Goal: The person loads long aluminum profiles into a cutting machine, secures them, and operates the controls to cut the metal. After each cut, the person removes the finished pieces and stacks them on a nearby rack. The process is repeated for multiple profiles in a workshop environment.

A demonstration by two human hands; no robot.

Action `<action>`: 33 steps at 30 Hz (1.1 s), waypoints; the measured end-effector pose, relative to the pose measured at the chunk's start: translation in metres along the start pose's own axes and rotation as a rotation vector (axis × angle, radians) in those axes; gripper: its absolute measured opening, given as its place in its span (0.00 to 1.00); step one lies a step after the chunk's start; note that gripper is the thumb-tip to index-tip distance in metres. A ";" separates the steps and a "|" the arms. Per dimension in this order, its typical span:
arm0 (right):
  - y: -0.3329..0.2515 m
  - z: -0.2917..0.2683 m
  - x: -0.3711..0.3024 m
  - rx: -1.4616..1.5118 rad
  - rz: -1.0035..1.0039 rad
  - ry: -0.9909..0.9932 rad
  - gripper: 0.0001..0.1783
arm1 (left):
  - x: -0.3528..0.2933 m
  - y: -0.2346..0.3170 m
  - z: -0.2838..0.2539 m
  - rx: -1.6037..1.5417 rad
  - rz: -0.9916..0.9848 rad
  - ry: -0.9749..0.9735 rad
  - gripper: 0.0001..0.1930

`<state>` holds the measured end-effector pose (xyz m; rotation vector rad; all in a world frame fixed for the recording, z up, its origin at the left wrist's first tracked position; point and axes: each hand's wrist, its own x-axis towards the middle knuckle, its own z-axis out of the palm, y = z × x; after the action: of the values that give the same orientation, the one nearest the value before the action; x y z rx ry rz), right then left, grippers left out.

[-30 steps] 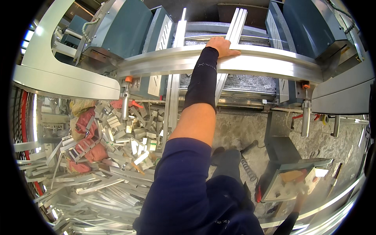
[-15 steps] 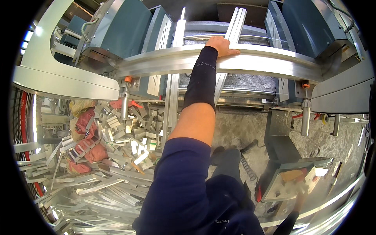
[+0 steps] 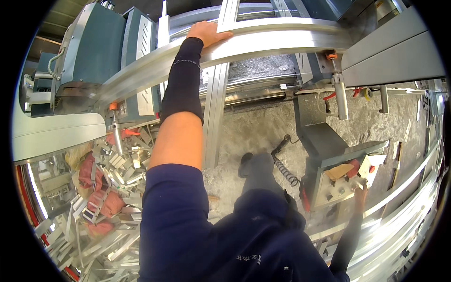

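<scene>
A long silvery aluminum profile lies across the machine between two dark green-grey cutting heads. My left hand grips its top, the thumb stretched along the near side and the fingers over the far edge. At the lower right my right hand touches the sloping face of a control panel, among knobs and buttons. Its fingers are too small and hazy to make out. A red button sits just beyond it, and a brown patch lies on the panel's upper part.
Orange-tipped clamp cylinders hang at the machine's left and right front. Offcuts and pinkish-red sacks cover the floor at left. A coiled black hose hangs beside the panel. Long metal bars lie at the lower right.
My view has swung to the right, so the machine and profile appear farther left and higher. My left hand stays on the profile; my right hand, at the panel in both frames, now shows more plainly.
</scene>
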<state>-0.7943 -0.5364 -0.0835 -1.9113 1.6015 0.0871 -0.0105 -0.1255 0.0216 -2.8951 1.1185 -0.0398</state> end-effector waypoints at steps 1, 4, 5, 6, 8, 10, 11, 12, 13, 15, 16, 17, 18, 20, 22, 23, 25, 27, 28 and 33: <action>-0.008 0.003 -0.006 0.021 0.013 -0.005 0.44 | -0.001 -0.002 0.000 0.019 -0.002 0.006 0.43; -0.011 0.000 -0.009 -0.048 0.004 0.003 0.44 | 0.000 -0.001 0.002 0.046 0.008 0.017 0.43; -0.003 -0.001 -0.007 -0.094 -0.005 0.009 0.44 | 0.001 0.000 0.004 0.047 0.017 0.033 0.43; 0.008 -0.003 -0.003 -0.151 -0.030 0.023 0.44 | 0.005 -0.002 0.011 0.052 0.031 0.046 0.43; -0.016 0.002 -0.012 -0.116 0.015 0.019 0.44 | 0.000 -0.005 0.008 0.050 0.025 0.020 0.43; -0.030 0.000 -0.023 -0.049 0.053 0.009 0.44 | 0.002 -0.004 0.009 0.049 0.040 0.036 0.44; -0.032 -0.003 -0.025 -0.078 0.041 -0.002 0.44 | 0.003 -0.005 0.010 0.044 0.048 0.046 0.44; -0.036 -0.001 -0.020 -0.107 0.021 -0.022 0.44 | 0.000 -0.009 0.010 0.047 0.047 0.053 0.44; -0.039 0.000 -0.017 -0.136 -0.001 -0.043 0.44 | -0.003 -0.012 0.010 0.048 0.036 0.045 0.44; -0.031 0.000 -0.022 -0.185 0.067 0.040 0.44 | 0.001 -0.008 0.012 0.035 0.036 0.035 0.44; -0.021 0.000 -0.017 -0.166 0.066 0.038 0.44 | 0.003 -0.007 0.012 0.040 0.044 0.043 0.44; -0.010 -0.001 -0.013 -0.146 0.064 0.036 0.44 | 0.005 -0.006 0.012 0.046 0.052 0.051 0.44; -0.005 -0.001 -0.010 -0.125 0.053 0.022 0.44 | 0.005 -0.006 0.013 0.055 0.055 0.057 0.44; 0.004 -0.001 -0.004 -0.083 0.032 -0.005 0.44 | 0.006 -0.007 0.014 0.052 0.054 0.052 0.44; 0.012 0.003 0.001 -0.124 0.004 0.059 0.42 | 0.002 -0.008 0.013 0.054 0.039 0.040 0.43; 0.016 0.005 0.003 -0.144 -0.009 0.091 0.42 | 0.002 -0.008 0.012 0.056 0.031 0.032 0.42; 0.009 0.006 -0.004 -0.232 -0.008 0.122 0.42 | 0.006 -0.003 0.010 0.065 0.033 0.036 0.42; 0.001 0.010 -0.001 -0.219 -0.008 0.105 0.42 | 0.001 -0.009 0.008 0.084 0.021 0.045 0.42; 0.001 0.011 0.002 -0.160 0.000 0.080 0.42 | -0.002 -0.011 0.007 0.077 0.012 0.035 0.41; 0.068 -0.007 0.020 0.101 -0.101 0.012 0.39 | -0.002 0.014 -0.006 -0.053 0.003 -0.055 0.41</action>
<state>-0.8527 -0.5613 -0.1157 -1.9135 1.4856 -0.0467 -0.0212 -0.1350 0.0271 -2.9205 1.1324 0.0698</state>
